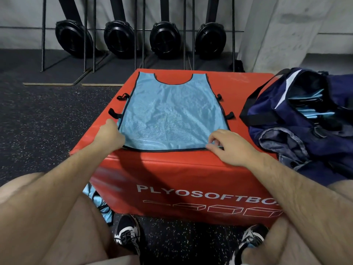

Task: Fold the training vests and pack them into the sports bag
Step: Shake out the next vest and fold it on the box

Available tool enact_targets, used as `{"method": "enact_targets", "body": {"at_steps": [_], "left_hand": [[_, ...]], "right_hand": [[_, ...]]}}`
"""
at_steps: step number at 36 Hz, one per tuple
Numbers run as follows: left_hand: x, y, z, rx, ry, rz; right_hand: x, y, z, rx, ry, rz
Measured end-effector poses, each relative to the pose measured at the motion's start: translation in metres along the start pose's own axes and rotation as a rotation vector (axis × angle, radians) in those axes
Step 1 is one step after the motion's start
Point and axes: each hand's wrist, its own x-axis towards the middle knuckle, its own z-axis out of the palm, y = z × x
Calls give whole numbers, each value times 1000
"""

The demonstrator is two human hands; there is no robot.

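The vest (172, 111) lies flat and unfolded on the plyo box (191, 169). The left hand (109, 134) and right hand (229, 144) grip its near corners. The sports bag (282, 134), right of the box, already holds folded vests (309, 104). Loose vests (99, 203) remain at the box's base.

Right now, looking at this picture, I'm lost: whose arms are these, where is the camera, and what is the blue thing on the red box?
There is no machine here: a person wears a camera on the head, so you look down along their own arms. A light blue training vest lies flat on a red plyo box. The left hand grips its near left corner and the right hand pinches its near right corner. To the right sits an open navy sports bag with folded blue vests showing inside.
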Motion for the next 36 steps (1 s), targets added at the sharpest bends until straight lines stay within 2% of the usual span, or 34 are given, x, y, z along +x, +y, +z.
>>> {"method": "enact_targets", "body": {"at_steps": [5, 9, 14, 21, 27, 32, 36], "left_hand": [[5, -7, -3, -119, -4, -80], [3, -5, -3, -244, -11, -148], [6, -7, 0, -271, 22, -171], [8, -10, -4, -33, -8, -47], [4, -4, 1, 124, -60, -20], [3, -7, 6, 209, -45, -112], [6, -8, 0, 229, -142, -106]], "right_hand": [[-3, 5, -4, 50, -41, 19], [-3, 8, -7, -10, -35, 51], [-3, 18, -7, -39, 54, 72], [-5, 16, -6, 39, 138, 46], [-1, 8, 1, -107, 64, 102], [1, 5, -3, -120, -19, 79], [-1, 4, -10, -168, -72, 51]]}}
